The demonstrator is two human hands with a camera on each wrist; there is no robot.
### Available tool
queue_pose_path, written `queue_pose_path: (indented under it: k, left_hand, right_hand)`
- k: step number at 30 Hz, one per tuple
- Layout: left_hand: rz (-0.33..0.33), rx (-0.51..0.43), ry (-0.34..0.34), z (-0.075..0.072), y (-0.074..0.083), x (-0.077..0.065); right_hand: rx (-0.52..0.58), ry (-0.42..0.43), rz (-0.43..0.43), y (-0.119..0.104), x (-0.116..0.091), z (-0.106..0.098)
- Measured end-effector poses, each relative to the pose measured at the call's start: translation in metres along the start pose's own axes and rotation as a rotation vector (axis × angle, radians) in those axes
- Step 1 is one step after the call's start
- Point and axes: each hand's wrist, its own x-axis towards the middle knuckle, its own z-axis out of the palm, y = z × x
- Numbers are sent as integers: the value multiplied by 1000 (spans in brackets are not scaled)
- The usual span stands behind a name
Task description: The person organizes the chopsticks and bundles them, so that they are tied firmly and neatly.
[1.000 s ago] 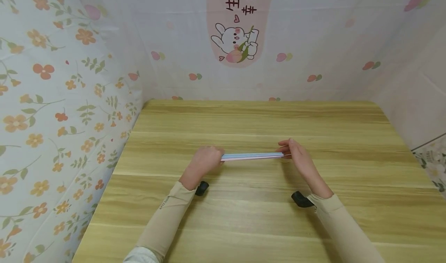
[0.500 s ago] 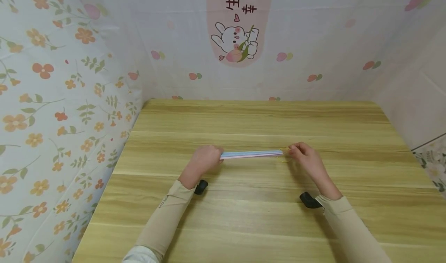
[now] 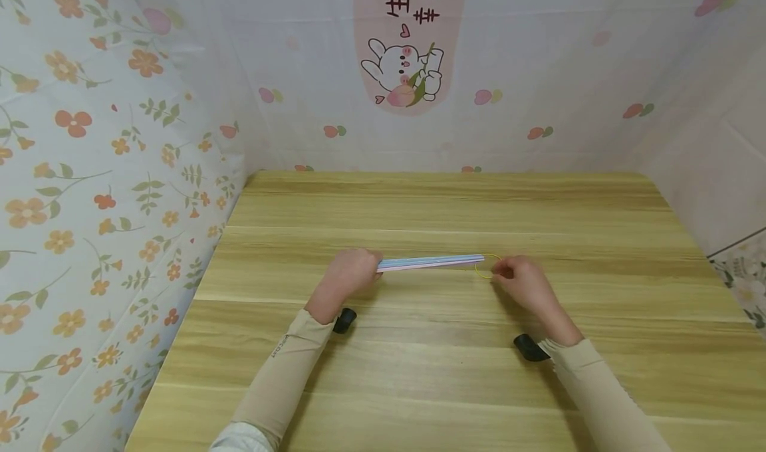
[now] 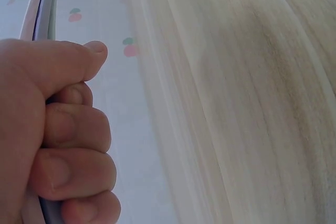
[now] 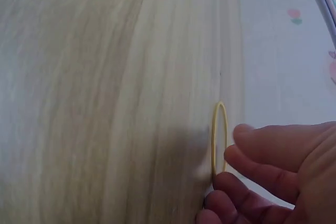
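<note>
My left hand grips a bundle of long, thin pastel straws in blue, pink and purple. In the left wrist view its fingers curl round the straws, with the thumb lying across the top. The bundle points right, its far end slightly raised. At that end is a yellow rubber band, which overlaps the straw tips in the head view. My right hand pinches the band's right side. From the right wrist, the rubber band shows as a narrow upright loop at the fingertips.
The wooden table lies under both hands. A white printed cloth hangs behind it, and a floral cloth covers the left side. Black wrist mounts stick out below the sleeves.
My right hand has drawn back rightward from the straw tips and then dipped slightly, its fingers closing on the rubber band, which now shows as a loop. The straws' right end has risen a little.
</note>
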Motion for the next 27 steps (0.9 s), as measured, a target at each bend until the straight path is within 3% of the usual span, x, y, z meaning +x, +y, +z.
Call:
queue_pose_path:
  k: [16, 27]
  left_hand:
    - [-7, -13, -37, -5, 2, 1]
    - [-3, -16, -19, -4, 1, 1]
  right_hand:
    - [-174, 76, -49, -9, 1, 11]
    - [-184, 134, -81, -12, 1, 14]
